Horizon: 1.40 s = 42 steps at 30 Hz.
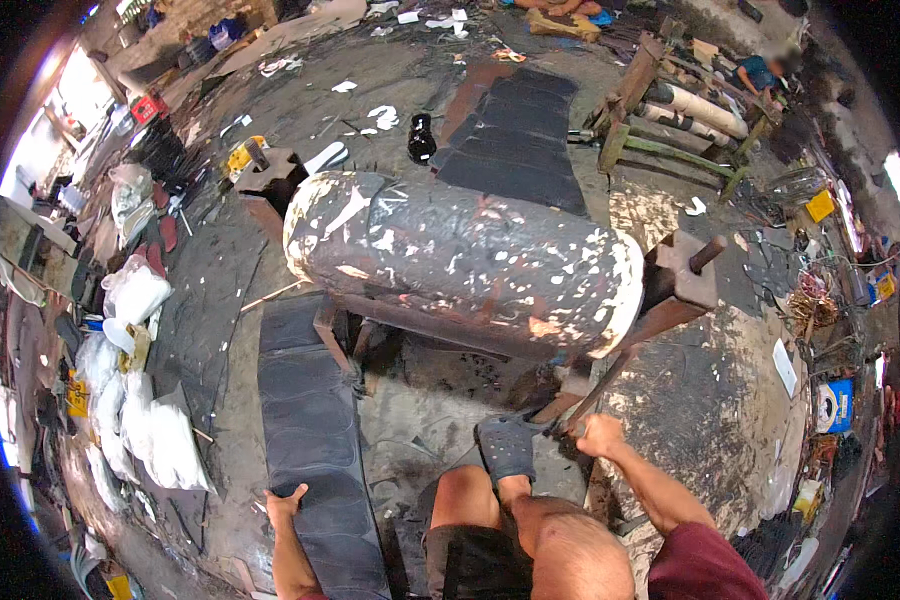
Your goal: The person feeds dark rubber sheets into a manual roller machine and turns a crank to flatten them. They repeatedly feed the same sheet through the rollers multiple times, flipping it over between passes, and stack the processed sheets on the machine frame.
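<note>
My left hand [285, 500] is at the left edge of a long black sheet [310, 425] marked with sole-like outlines. Its thumb is stretched out over the sheet, apart from the fingers. My right hand [600, 436] is closed round the lower end of a rusty bar [610, 378], beside my right foot. A thick roller [460, 265], black with flaking white patches, lies across a rusty metal frame [420, 332] in front of me. My foot in a dark grey clog [505, 448] is raised against the frame's lower part.
Another black sheet [515, 130] lies beyond the roller, near a black shoe sole [421, 138]. White plastic bags [160, 435] are heaped at the left. A wooden rack [670, 130] holds rolls at the far right, where a person [760, 75] sits. A blue box [834, 406] stands at the right.
</note>
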Motion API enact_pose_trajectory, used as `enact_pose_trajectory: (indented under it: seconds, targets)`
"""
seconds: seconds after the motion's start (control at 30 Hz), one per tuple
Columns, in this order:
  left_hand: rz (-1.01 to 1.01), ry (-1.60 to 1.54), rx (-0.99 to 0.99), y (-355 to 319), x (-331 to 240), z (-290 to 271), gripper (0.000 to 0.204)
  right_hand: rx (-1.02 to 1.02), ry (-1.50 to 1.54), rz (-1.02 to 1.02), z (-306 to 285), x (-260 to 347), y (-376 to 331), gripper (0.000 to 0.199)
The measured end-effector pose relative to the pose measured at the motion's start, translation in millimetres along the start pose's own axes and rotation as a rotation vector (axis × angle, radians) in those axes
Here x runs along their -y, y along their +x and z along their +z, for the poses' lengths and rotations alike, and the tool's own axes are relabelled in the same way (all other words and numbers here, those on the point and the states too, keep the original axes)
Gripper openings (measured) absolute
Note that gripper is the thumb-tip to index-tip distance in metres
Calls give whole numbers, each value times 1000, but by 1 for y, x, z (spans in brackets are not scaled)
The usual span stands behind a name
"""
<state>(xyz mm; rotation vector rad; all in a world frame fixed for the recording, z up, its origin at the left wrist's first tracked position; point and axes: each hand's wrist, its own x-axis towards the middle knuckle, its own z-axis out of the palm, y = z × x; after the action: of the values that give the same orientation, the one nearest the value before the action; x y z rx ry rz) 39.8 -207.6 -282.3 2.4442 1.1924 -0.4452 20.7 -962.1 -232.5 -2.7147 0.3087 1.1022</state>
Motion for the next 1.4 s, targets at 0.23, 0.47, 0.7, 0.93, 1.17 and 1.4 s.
enact_pose_trajectory:
  seconds: [0.23, 0.47, 0.7, 0.93, 1.17, 1.4]
  targets:
    - [-178, 259, -106, -41, -15, -33, 144, -37, 87, -161, -96, 69, -221, 26]
    - [286, -183, -593, -99, 34, -87, 77, -1194, -460, 232, -358, 69, -211, 48]
    - [470, -404, -457, -220, 85, -240, 43, -1280, -328, 212, -323, 25, -175, 36]
    - [654, -589, -140, -262, -45, -189, 54, -1242, -321, 247, -328, 35, -181, 43]
    - [552, -576, -72, -260, -106, -142, 53, -1529, -433, -95, -315, 32, -191, 40]
    - [339, -221, -223, -277, -152, -172, 44, -1806, -425, -247, -388, 34, -74, 16]
